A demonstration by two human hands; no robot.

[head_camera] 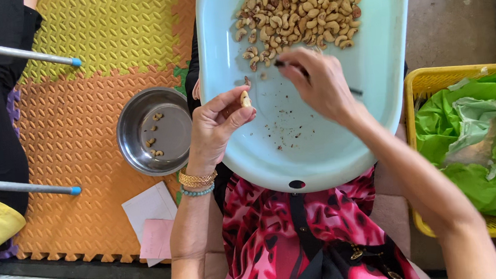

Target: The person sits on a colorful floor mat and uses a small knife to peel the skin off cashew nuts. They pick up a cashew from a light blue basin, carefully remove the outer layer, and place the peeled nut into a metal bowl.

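Note:
A pale blue plastic basin point(373, 76) rests on my lap, with a heap of cashew nuts point(300, 14) at its far end and brown skin crumbs on its floor. My left hand point(214, 124) pinches a single pale cashew nut point(245, 99) between thumb and fingers at the basin's left rim. My right hand point(317, 84) is over the basin's middle, closed around a thin dark tool point(280, 64) whose tip points toward the nut heap.
A steel bowl point(166, 107) with a few nuts sits on the orange and yellow foam mat point(76, 129) to the left. Paper sheets point(151, 215) lie near my left forearm. A yellow basket point(426, 81) with a green plastic bag point(484, 144) stands at right. Chair legs point(17, 54) at far left.

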